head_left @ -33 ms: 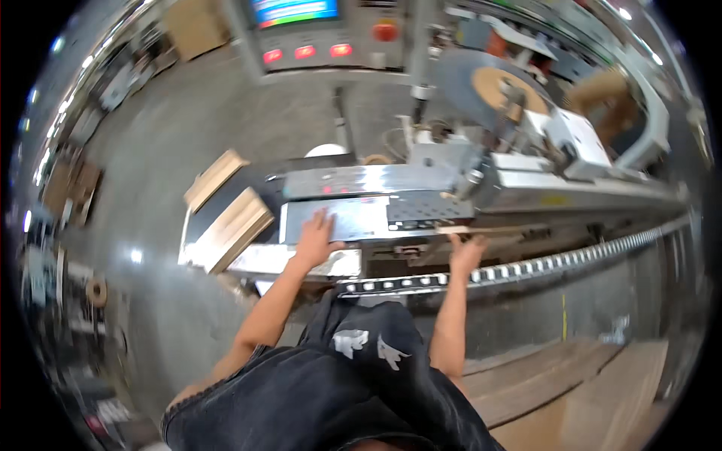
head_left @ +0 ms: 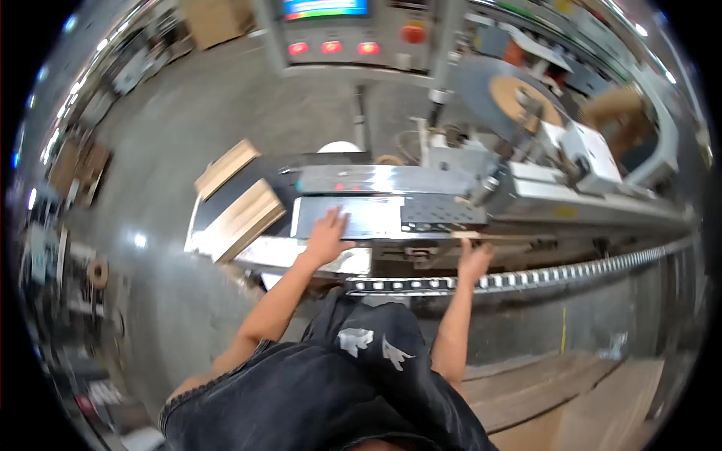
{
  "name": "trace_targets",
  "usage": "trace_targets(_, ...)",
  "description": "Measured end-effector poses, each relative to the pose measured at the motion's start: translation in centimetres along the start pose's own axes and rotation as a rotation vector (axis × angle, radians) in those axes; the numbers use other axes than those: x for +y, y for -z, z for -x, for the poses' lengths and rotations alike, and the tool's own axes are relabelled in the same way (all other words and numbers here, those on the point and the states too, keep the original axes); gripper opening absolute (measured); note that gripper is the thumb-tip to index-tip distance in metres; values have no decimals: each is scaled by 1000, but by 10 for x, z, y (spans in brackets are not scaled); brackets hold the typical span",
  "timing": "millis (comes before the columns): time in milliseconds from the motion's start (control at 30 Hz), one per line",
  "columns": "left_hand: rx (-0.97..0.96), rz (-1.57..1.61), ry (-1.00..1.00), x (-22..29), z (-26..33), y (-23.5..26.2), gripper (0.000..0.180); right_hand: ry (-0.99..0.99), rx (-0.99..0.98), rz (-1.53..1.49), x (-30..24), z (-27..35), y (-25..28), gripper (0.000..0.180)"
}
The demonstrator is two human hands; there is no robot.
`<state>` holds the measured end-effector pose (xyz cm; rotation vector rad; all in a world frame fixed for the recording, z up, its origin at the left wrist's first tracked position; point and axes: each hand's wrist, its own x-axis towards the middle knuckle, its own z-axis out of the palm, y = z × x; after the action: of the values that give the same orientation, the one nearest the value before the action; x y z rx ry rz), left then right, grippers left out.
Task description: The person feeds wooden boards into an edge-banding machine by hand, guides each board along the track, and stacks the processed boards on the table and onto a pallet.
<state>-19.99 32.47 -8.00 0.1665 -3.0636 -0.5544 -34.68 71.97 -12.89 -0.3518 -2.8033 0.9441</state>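
Note:
My left hand [head_left: 327, 239] lies with fingers spread on the smooth metal plate [head_left: 350, 218] of a machine bed. Nothing shows in its grip. To its right, my right hand [head_left: 474, 260] reaches up to the near edge of a thin pale wooden strip [head_left: 502, 237]. Its thumb and fingers look apart, with the tips at the strip's left end; slight blur hides the exact contact. The strip runs right along the bed, below the dark perforated plate [head_left: 442, 213]. Two light wooden boards, a smaller one [head_left: 227, 168] and a larger one [head_left: 244, 218], rest at the bed's left end.
A control panel [head_left: 361, 37] with lit red buttons stands beyond the bed. At the far right is a large reel [head_left: 515, 98] beside a white machine housing [head_left: 590, 156]. A ribbed roller track [head_left: 526, 280] curves in front. Brown panels [head_left: 571, 387] lie at the lower right.
The whole scene has shifted slightly right in view. Relative to the machine, both hands and the wooden strip stay in about the same place.

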Motion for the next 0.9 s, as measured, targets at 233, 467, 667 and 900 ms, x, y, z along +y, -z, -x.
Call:
trace_targets(233, 17, 236, 43, -50, 67, 56, 79, 84, -146, 44, -91, 113, -26, 57)
trace_targets(467, 250, 18, 320, -196, 128, 90, 91, 355, -342, 281, -136, 179, -49, 34)
trace_targets(667, 101, -50, 509, -270, 150, 120, 111, 256, -273, 296, -137, 181, -47, 33)
trace_targets(900, 18, -25, 473, -287, 151, 135, 113, 257, -214, 311, -143, 186, -51, 29)
